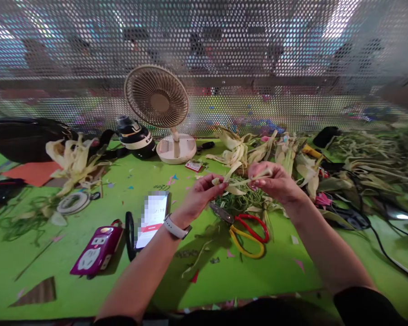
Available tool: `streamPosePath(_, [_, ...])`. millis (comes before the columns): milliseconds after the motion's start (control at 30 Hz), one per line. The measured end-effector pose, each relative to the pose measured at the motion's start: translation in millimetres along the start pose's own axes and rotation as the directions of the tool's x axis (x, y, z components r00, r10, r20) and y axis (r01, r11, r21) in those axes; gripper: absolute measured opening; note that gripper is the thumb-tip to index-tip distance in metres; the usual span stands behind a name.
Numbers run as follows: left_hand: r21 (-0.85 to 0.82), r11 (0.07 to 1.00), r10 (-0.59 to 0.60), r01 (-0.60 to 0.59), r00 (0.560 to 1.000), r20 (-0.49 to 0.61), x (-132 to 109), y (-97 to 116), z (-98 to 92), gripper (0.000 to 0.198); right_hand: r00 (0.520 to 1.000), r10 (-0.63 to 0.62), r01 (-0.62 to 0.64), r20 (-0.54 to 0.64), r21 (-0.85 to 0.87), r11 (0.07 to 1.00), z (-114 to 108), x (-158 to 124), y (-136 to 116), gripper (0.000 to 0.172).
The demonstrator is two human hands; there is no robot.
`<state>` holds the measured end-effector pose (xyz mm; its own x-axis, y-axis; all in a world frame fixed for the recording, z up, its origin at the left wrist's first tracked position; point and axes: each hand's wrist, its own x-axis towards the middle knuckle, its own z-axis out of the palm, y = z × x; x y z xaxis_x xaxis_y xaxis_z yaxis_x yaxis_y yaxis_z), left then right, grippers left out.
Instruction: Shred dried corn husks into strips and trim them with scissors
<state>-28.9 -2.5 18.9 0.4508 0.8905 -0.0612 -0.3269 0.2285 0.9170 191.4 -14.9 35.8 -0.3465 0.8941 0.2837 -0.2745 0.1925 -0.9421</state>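
Note:
Over the middle of the green table, my left hand (209, 188) and my right hand (270, 181) are close together, both with fingers closed. A pale strip of corn husk (240, 183) stretches between them, pinched at its left end by my left hand. My right hand grips the other, rolled end, which sticks out past the fingers. Beneath the hands lies a tangle of green string (243, 199). Scissors (240, 228) with one red and one yellow handle rest on the table just below, blades toward my left hand.
A fan (158, 97) and a black bottle (136, 138) stand at the back, before a perforated metal screen (224, 54). Corn husks (236, 147) are heaped behind my hands and to the right. A phone (153, 219) and a purple pouch (98, 249) lie left of my left forearm. Cables run at right.

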Motion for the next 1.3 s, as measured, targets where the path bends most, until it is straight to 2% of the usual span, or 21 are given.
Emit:
streamPosePath(100, [0.017,1.0,-0.006,0.006,1.0,-0.003,-1.8,0.9,3.8,0.029,0.996,-0.082,0.077,-0.043,-0.106,0.991,11.1,-1.8,-0.9,0.007])
streamPosePath(233, [0.089,0.995,0.032,-0.036,0.999,0.042,-3.1,0.2,4.8,0.027,1.0,0.001,0.002,0.008,-0.295,0.955,20.0,-5.1,-4.4,0.012])
streamPosePath(300, [0.12,0.991,0.042,-0.05,0.997,0.071,-3.0,-0.5,3.9,0.025,1.0,-0.008,0.01,0.005,-0.489,0.872,22.9,-5.0,-7.4,0.018])
streamPosePath(367, [0.132,0.99,0.042,-0.054,0.995,0.092,-2.4,-0.9,3.0,0.024,0.996,-0.08,0.077,0.027,-0.676,0.733,25.8,-3.5,-10.5,0.018])
streamPosePath(433, [0.132,0.989,0.046,-0.06,0.994,0.104,-1.8,-1.6,2.3,0.025,0.987,-0.132,0.151,0.088,-0.775,0.614,28.5,-1.7,-12.9,0.015])
streamPosePath(500, [0.146,0.987,0.056,-0.072,0.993,0.107,-1.0,-2.8,1.7,0.027,0.982,-0.147,0.181,0.118,-0.813,0.553,30.7,-0.7,-14.4,0.013])
streamPosePath(700, [0.276,0.952,0.096,-0.13,0.987,0.132,1.0,-8.9,-0.7,0.03,0.979,-0.164,0.18,0.117,-0.871,0.458,31.7,-2.3,-12.7,0.011])
streamPosePath(833, [0.366,0.919,0.089,-0.144,0.983,0.163,-0.1,-8.7,0.1,0.029,0.979,-0.169,0.177,0.115,-0.89,0.421,32.2,-2.0,-10.6,0.009])
streamPosePath(933, [0.403,0.902,0.085,-0.155,0.979,0.186,-1.2,-8.0,1.8,0.028,0.977,-0.179,0.186,0.119,-0.885,0.426,32.8,-1.1,-9.8,0.01])
streamPosePath(1033, [0.434,0.889,0.068,-0.144,0.98,0.185,-1.5,-8.1,2.8,0.027,0.971,-0.187,0.219,0.151,-0.876,0.43,32.7,-0.9,-7.6,0.01])
streamPosePath(1200, [0.432,0.896,0.02,-0.099,0.983,0.185,-3.6,-3.7,3.9,0.026,0.965,-0.203,0.227,0.168,-0.92,0.32,31.8,-3.1,-3.7,0.007])
streamPosePath(1300, [0.431,0.899,-0.01,-0.085,0.977,0.213,-6.0,0.2,4.4,0.024,0.967,-0.191,0.222,0.169,-0.927,0.302,32.0,-3.8,-5.3,0.008])
